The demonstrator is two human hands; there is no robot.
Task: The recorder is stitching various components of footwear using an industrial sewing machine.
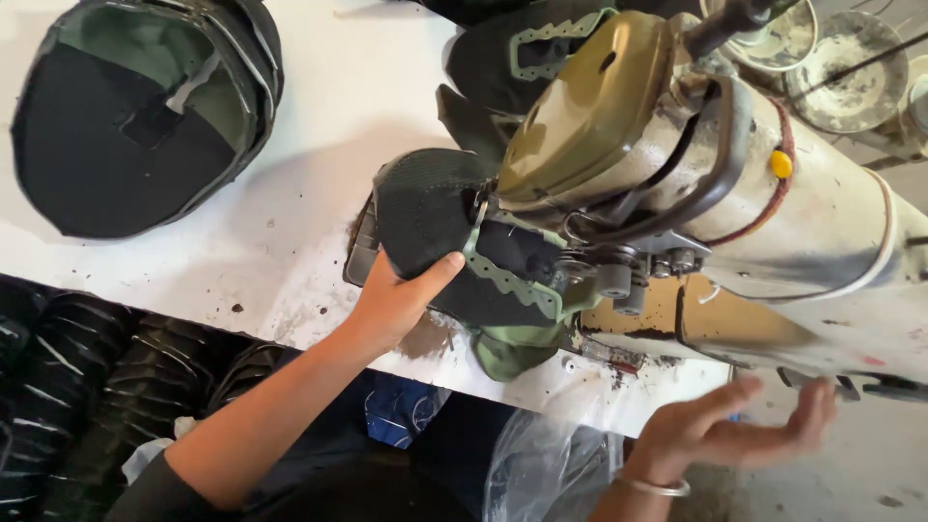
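Note:
My left hand (398,295) grips a black mesh shoe upper (430,217) with green zigzag trim, holding it under the head of an olive and cream sewing machine (677,174). The thumb lies across the upper's front edge, and its green lining hangs below the table edge. My right hand (730,430) hovers palm up, fingers spread and blurred, below the machine's arm and holds nothing. A thin bangle sits on that wrist.
A stack of black and green shoe uppers (135,106) lies at the top left of the white, stained table (290,232). More uppers (527,48) sit behind the machine. Stacked black pieces (77,387) fill the lower left. A clear plastic bag (546,464) hangs below.

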